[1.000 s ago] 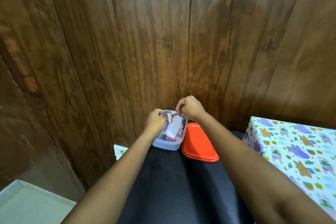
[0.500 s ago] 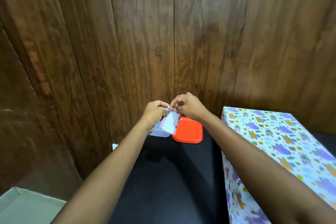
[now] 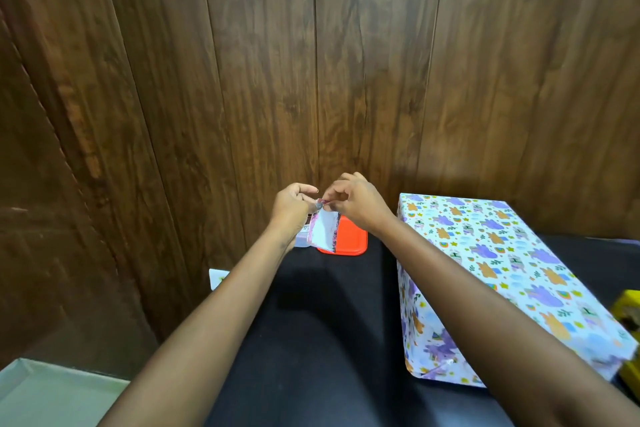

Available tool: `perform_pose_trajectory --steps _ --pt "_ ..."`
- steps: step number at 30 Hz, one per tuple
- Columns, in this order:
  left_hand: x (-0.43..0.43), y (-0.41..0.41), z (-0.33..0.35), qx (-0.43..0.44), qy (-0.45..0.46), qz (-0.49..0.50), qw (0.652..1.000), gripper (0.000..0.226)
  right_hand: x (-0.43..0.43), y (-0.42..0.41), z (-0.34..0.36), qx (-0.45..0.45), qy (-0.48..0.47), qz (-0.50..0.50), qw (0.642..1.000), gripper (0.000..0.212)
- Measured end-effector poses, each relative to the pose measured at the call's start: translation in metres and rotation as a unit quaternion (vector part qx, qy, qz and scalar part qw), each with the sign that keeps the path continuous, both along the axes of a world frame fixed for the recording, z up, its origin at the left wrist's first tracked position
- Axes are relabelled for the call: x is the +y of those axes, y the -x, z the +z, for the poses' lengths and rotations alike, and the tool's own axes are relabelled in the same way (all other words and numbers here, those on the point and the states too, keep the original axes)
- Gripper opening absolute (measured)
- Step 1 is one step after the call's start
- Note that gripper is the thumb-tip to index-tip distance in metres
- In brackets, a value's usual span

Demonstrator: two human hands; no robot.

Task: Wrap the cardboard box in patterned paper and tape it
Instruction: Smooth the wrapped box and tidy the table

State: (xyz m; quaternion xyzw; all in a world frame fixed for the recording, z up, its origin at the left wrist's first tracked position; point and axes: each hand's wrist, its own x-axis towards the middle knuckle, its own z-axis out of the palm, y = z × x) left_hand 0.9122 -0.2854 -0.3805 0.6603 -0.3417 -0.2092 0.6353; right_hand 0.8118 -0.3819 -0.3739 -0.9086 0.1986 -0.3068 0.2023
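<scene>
Dark wood panelling fills the background, and a black table (image 3: pixel 311 340) runs below it toward the person. Both arms reach forward and meet over the far end of the table. The left hand (image 3: pixel 292 204) and the right hand (image 3: pixel 360 203) are each curled in a fingertip pinch on the top edge of a small sheet (image 3: pixel 323 230). The sheet is white with a pink patterned border and hangs down from the pinch. Whether it is a sticker sheet, a label or backing for tape cannot be told. Just below and beyond the pinch lies a red lid (image 3: pixel 349 241), and a clear container (image 3: pixel 302 240) sits under the left wrist, mostly hidden. The cardboard box (image 3: pixel 485 253) stands to the right of the grip and nearer the person, apart from both hands, with the right forearm passing along its left side. Patterned paper (image 3: pixel 415 315) printed with animals covers every face that shows, and the near end looks folded in, with a shiny patch low on it that may be tape. A yellow object (image 3: pixel 628 308) sits past the box on the side away from the grip. Judging from this, the wrapping itself appears done. What seems left is peeling or tearing something off the sheet and fixing it on the box, as a closing seal or a decoration.
</scene>
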Motion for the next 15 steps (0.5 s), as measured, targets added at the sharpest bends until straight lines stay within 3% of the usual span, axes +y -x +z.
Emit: perform_pose_trajectory --steps 4,7,12,15 --pt "0.01 0.011 -0.005 0.056 0.029 -0.044 0.997 0.006 0.006 0.011 0.002 -0.021 -0.037 0.005 0.999 0.002" --pt "0.011 0.017 -0.004 0.137 0.03 -0.047 0.989 0.011 0.01 0.02 0.003 -0.025 -0.047 0.013 0.998 0.004" --pt "0.015 0.026 -0.011 0.102 -0.031 -0.028 0.994 0.02 0.022 0.041 -0.001 -0.015 -0.07 0.038 0.997 0.004" --pt "0.024 0.03 -0.03 0.028 -0.093 0.012 0.995 0.021 0.033 0.061 0.001 -0.034 -0.171 0.093 0.98 0.009"
